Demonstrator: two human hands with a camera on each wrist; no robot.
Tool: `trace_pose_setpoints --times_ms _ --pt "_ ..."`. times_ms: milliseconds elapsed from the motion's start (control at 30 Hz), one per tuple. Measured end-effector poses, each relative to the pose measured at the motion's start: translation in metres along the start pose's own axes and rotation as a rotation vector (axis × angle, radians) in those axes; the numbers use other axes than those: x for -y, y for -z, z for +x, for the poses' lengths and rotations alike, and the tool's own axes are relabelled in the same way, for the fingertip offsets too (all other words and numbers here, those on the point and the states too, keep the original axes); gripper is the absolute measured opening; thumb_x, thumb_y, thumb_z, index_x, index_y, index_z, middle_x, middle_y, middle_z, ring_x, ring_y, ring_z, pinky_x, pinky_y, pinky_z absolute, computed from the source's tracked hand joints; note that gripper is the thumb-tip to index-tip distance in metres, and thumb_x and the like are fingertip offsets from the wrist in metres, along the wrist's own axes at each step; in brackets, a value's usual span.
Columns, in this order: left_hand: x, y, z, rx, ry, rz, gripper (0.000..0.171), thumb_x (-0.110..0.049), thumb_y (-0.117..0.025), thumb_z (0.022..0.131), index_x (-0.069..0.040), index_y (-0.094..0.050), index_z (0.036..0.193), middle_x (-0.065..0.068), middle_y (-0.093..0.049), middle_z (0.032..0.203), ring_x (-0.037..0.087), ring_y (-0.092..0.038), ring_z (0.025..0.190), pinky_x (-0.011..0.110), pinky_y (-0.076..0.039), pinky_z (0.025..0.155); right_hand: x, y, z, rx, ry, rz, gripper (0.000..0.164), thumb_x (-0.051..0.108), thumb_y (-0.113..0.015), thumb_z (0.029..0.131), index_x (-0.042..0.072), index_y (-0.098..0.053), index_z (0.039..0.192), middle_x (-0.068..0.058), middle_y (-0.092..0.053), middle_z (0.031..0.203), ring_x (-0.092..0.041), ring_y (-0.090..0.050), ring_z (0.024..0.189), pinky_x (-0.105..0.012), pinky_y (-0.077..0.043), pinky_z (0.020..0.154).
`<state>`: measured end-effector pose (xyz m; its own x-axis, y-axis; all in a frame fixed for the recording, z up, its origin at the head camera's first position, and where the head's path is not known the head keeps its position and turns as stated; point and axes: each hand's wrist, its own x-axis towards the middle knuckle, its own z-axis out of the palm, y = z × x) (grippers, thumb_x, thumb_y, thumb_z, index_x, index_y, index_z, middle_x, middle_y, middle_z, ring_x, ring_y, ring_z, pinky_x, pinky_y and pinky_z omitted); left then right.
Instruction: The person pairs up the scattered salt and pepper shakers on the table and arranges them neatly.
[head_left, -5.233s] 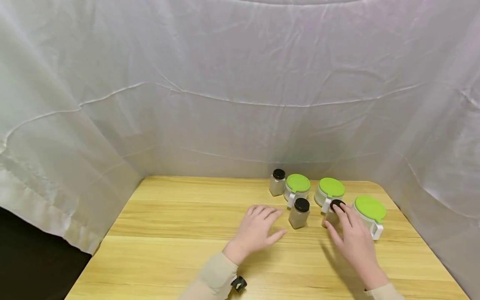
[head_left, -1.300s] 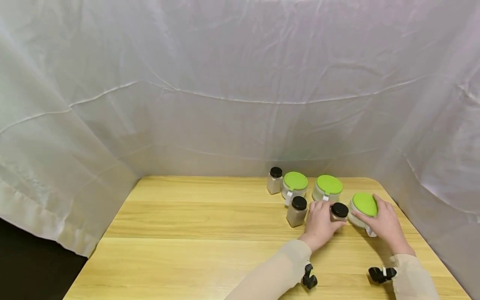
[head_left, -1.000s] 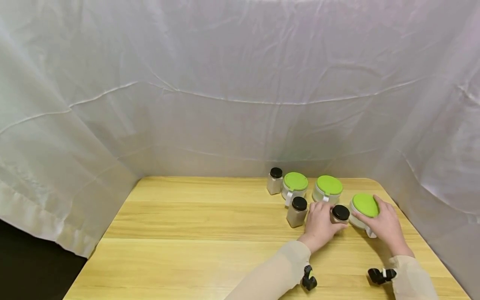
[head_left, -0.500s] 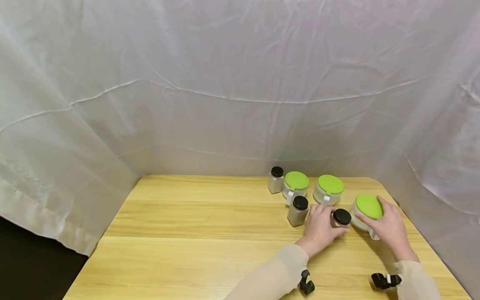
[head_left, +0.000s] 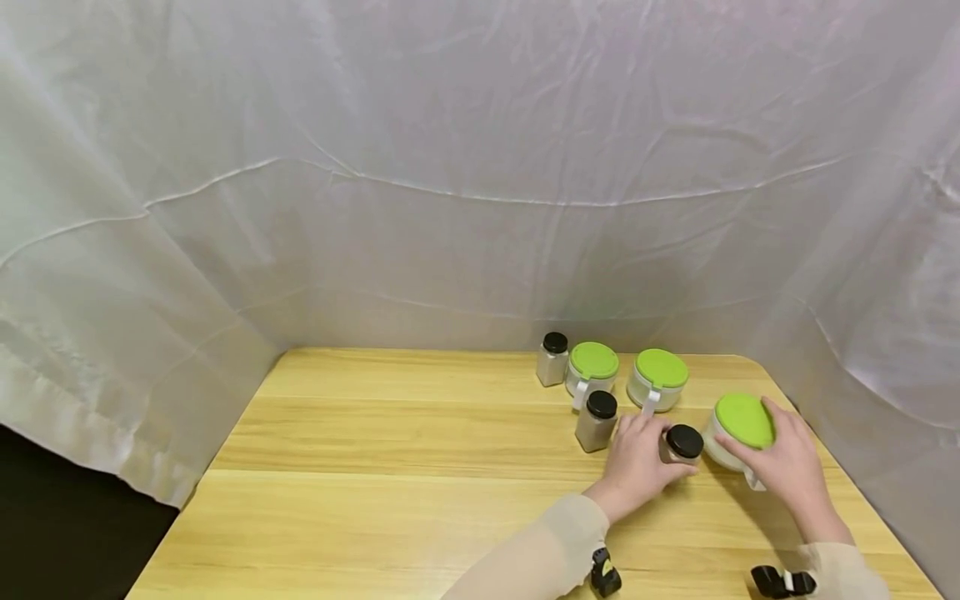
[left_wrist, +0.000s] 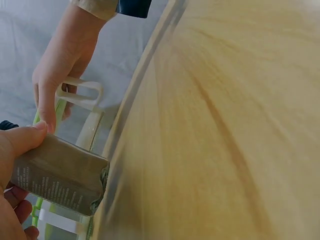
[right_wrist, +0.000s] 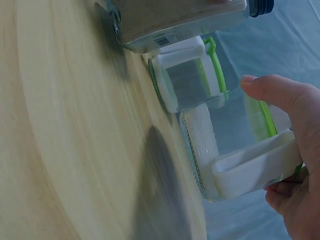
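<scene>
My left hand (head_left: 637, 460) grips a square, black-capped spice jar (head_left: 684, 442) between thumb and fingers. The left wrist view shows this spice jar (left_wrist: 60, 172) with brown contents and small print on its side. On the right, my right hand (head_left: 791, 458) holds a round seasoning jar (head_left: 742, 421) by its rim, thumb and fingers spread across the green lid. In the right wrist view, that seasoning jar (right_wrist: 220, 130) is clear glass with a white handle. Whether its base touches the table cannot be told.
Two more green-lidded seasoning jars (head_left: 595, 360) stand near the back edge of the wooden table (head_left: 375, 433). One black-capped jar (head_left: 552, 367) is at their left; another black-capped jar (head_left: 596, 429) stands left of my left hand. A grey curtain (head_left: 450, 250) surrounds the table.
Five seconds ago my right hand was at the spice jar and my left held nothing. Over the last second, both hands have drawn the spice jar and right seasoning jar slightly nearer me.
</scene>
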<state>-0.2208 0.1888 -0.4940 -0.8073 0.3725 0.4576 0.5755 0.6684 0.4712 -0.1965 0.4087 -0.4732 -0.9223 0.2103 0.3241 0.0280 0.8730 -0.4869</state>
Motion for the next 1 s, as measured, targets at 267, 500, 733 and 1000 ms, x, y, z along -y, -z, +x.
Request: trace_pose_setpoints --times_ms 267,500,733,1000 --pt "0.003 0.012 -0.007 -0.013 -0.05 0.014 0.062 -0.062 -0.076 0.071 -0.024 -0.062 0.119 -0.014 -0.063 0.116 0.003 -0.049 0.105 0.016 -0.04 0.095 0.009 0.007 -0.01 -0.032 0.025 0.001 0.102 0.041 -0.079 0.077 -0.006 -0.025 0.149 -0.043 -0.038 0.132 -0.054 -0.037 0.115 -0.068 -0.035 0.084" --pt "0.008 0.022 -0.013 -0.041 -0.111 0.058 0.064 -0.064 -0.076 0.069 -0.025 -0.063 0.117 -0.013 -0.065 0.11 0.003 -0.05 0.098 0.016 -0.04 0.091 0.017 0.011 -0.017 -0.059 0.064 -0.011 0.101 0.039 -0.083 0.073 -0.006 -0.031 0.147 -0.04 -0.043 0.127 -0.05 -0.043 0.107 -0.06 -0.037 0.077" --pt "0.014 0.037 -0.019 -0.078 -0.162 0.113 0.066 -0.066 -0.076 0.067 -0.024 -0.065 0.116 -0.014 -0.066 0.108 0.004 -0.051 0.101 0.018 -0.039 0.089 0.026 0.01 -0.025 -0.041 0.077 -0.017 0.102 0.039 -0.084 0.071 -0.005 -0.033 0.147 -0.041 -0.045 0.125 -0.05 -0.047 0.102 -0.061 -0.04 0.072" --pt "0.022 0.054 -0.025 -0.059 -0.187 0.103 0.066 -0.065 -0.077 0.068 -0.024 -0.065 0.117 -0.013 -0.066 0.114 0.006 -0.051 0.107 0.021 -0.04 0.094 0.04 0.011 -0.035 -0.024 0.085 0.0 0.102 0.039 -0.084 0.072 -0.001 -0.031 0.149 -0.039 -0.044 0.129 -0.051 -0.045 0.105 -0.065 -0.04 0.075"
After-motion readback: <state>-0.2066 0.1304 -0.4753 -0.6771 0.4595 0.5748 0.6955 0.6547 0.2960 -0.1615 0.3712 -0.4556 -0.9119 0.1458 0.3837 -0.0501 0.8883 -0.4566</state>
